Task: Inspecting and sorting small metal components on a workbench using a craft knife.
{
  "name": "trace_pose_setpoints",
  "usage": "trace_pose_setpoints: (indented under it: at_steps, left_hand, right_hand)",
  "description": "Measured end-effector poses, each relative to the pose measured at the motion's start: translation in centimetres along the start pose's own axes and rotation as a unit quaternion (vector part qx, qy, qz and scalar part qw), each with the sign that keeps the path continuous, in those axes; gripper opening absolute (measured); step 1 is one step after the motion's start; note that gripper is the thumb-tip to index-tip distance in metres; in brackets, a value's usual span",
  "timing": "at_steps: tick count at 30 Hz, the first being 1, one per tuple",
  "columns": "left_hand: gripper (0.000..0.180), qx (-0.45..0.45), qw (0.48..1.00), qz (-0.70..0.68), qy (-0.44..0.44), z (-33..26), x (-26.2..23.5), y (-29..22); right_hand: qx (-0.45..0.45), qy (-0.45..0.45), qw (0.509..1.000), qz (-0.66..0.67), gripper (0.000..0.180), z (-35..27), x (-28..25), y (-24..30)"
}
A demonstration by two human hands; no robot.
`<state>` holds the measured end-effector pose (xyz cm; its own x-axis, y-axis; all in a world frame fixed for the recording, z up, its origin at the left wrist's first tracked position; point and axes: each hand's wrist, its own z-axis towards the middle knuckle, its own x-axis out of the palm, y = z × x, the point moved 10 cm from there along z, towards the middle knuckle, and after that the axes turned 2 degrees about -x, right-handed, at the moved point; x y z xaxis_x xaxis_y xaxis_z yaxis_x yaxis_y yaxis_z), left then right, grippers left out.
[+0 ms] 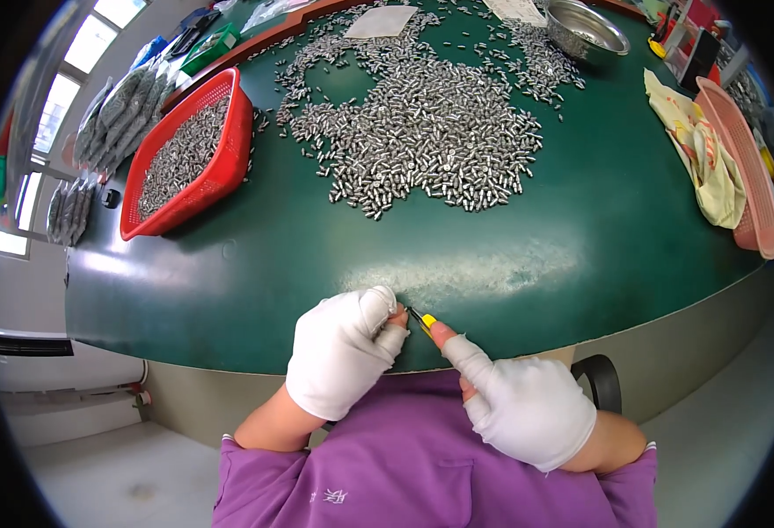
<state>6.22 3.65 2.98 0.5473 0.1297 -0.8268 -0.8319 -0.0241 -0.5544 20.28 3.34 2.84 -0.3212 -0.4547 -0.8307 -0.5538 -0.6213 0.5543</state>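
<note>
My left hand (339, 352), in a white glove with bare fingertips, is closed in a pinch at the table's near edge. What it pinches is too small and hidden to make out. A slim yellow-and-black hand tool (428, 321) is gripped in my right hand (528, 400), gloved the same way, with the index finger stretched along it. Its dark tip points at the left fingertips. Beyond both hands, a large heap of small silvery metal parts (440, 132) is spread over the green table (255, 290).
At the left stands a red plastic basket (215, 180) of similar parts, near filled clear bags (123, 114). A steel bowl (585, 31) sits at the back right. Along the right edge are a yellow cloth (699, 154) and a pink basket (743, 167).
</note>
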Motion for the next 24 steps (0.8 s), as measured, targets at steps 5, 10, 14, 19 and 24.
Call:
trace_pose_setpoints:
  at_steps: [5,10,14,19,24]
  left_hand:
    - [0.012,-0.001,1.000,0.007,-0.012,-0.2,-0.1,0.0]
    - [0.005,-0.142,0.972,-0.178,0.065,-0.5,0.3,3.1]
    - [0.009,-0.188,0.868,-0.447,0.109,1.9,-0.5,4.6]
    - [0.026,-0.131,0.753,-0.626,0.155,6.5,-0.6,4.4]
    - [0.030,-0.094,0.722,-0.668,0.152,7.3,0.9,5.2]
  right_hand:
    - [-0.006,-0.007,0.999,-0.051,0.059,-0.1,-0.3,0.0]
    - [0.019,-0.279,0.960,0.000,0.063,-1.5,-7.8,-5.3]
    - [0.117,-0.304,0.921,-0.214,0.052,-0.9,-10.4,-11.8]
    - [0.055,-0.281,0.932,-0.221,0.039,1.5,-10.9,-11.4]
    - [-0.183,-0.251,0.945,-0.097,0.013,8.2,-9.0,-1.7]
